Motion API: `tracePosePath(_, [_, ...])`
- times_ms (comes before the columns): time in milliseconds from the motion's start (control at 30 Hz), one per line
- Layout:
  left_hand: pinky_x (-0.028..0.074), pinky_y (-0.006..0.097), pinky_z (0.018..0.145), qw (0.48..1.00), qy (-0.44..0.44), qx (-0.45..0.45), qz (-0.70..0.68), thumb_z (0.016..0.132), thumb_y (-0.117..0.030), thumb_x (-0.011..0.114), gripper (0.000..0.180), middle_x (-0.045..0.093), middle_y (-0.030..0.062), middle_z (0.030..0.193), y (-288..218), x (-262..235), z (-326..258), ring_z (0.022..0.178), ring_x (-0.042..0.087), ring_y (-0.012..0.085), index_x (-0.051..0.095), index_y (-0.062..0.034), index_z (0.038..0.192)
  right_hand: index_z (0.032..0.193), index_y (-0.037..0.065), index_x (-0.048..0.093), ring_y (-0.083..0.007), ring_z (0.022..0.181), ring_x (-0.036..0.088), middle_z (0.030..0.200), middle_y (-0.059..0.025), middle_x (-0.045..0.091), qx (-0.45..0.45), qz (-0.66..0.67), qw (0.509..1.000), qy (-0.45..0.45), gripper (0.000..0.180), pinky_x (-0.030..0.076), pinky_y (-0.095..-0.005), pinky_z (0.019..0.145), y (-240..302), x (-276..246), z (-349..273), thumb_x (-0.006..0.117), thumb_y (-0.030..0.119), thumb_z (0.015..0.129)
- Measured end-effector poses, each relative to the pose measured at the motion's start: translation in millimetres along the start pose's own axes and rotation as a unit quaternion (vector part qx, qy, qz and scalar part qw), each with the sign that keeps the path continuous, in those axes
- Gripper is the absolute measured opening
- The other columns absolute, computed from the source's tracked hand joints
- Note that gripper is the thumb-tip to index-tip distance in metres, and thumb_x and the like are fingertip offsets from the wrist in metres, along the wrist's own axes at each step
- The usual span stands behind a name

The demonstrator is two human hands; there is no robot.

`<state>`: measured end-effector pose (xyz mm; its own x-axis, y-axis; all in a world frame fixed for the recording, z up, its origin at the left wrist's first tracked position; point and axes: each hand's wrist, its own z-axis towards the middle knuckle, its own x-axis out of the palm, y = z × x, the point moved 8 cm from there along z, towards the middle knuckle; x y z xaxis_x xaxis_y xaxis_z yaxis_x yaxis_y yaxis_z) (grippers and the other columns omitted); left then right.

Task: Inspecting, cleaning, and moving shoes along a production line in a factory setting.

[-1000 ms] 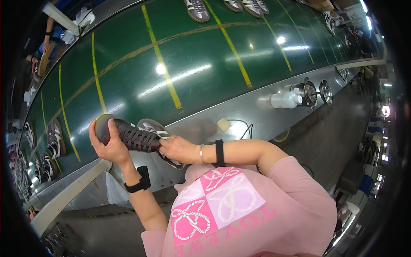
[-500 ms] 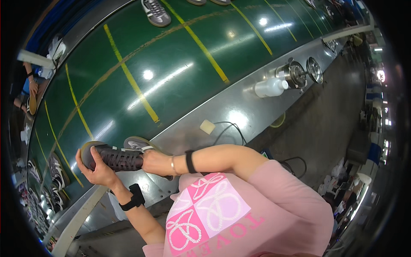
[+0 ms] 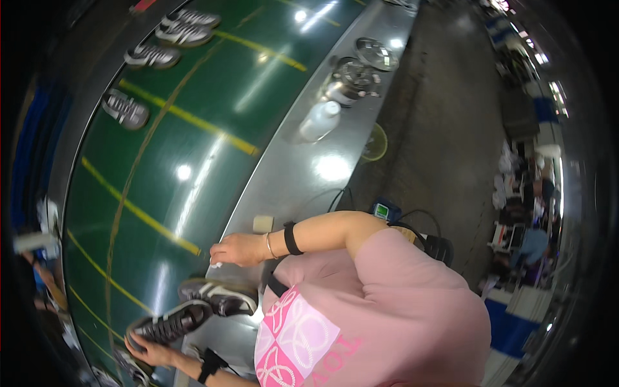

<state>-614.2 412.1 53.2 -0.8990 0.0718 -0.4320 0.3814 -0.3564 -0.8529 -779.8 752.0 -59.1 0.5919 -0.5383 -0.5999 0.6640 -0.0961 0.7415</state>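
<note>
At the lower left, my left hand (image 3: 149,352) grips the toe of a dark lace-up sneaker (image 3: 173,324), its thumb and fingers round the front end. A second dark sneaker (image 3: 222,298) with pale side stripes sits right beside it, on the metal ledge by the belt's edge. My right hand (image 3: 240,250) is apart from both sneakers, above the ledge, with its fingers pinched together. A tiny white bit shows at its fingertips, too small to name. Close behind that hand lies a cream-coloured block (image 3: 263,224).
A green belt (image 3: 155,226) with yellow cross lines carries several sneakers (image 3: 151,57) farther up. Along the metal ledge (image 3: 284,174) stand a white bottle (image 3: 320,121) and a metal pot (image 3: 351,80) with its lid (image 3: 376,54). Another person's arm (image 3: 51,280) shows at the left rim.
My right hand has come off the sneaker's heel end and moved away to the ledge. My left hand keeps its hold on the toe. The whole view has turned, showing more sneakers up the belt.
</note>
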Motion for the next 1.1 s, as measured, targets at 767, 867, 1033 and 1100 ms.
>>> tracePosePath(767, [0.047,0.032,0.089,0.909,0.328,-0.251,0.064,0.091,-0.029,0.067,0.049,0.062,0.0107,0.115,185,20,-93,0.102,0.058,0.0201,0.055,-0.0004,0.129,0.116,0.018,0.066,-0.0299,0.116,0.049,0.122,-0.0046,0.062,0.224,-0.150,0.960,0.074,0.040,0.036,-0.0435,0.103,-115,-165,-112,0.066,0.041,0.084])
tracePosePath(867, [0.046,0.026,0.085,0.897,0.355,-0.228,0.132,0.091,-0.021,0.069,0.042,0.066,0.0079,0.104,203,16,-80,0.092,0.060,0.0148,0.059,0.0011,0.126,0.115,0.011,0.067,-0.0305,0.103,0.059,0.107,-0.0131,0.068,0.304,-0.093,0.947,0.052,0.037,0.044,-0.0398,0.095,-121,-192,-106,0.063,0.036,0.088])
tracePosePath(1033, [0.046,0.026,0.087,0.921,0.346,-0.165,0.074,0.093,-0.020,0.065,0.037,0.066,0.0090,0.104,164,36,-70,0.095,0.061,0.0151,0.060,0.0008,0.123,0.113,0.006,0.067,-0.0280,0.092,0.066,0.102,-0.0137,0.070,0.371,-0.032,0.926,0.062,0.030,0.050,-0.0369,0.085,-127,-208,-97,0.060,0.025,0.091])
tracePosePath(1100, [0.047,0.027,0.088,0.914,0.350,-0.206,0.024,0.094,-0.020,0.064,0.035,0.066,0.0099,0.105,128,47,-78,0.098,0.062,0.0168,0.061,0.0008,0.122,0.115,0.006,0.066,-0.0255,0.091,0.067,0.102,-0.0116,0.070,0.363,-0.032,0.929,0.070,0.028,0.052,-0.0355,0.083,-125,-201,-91,0.058,0.022,0.093])
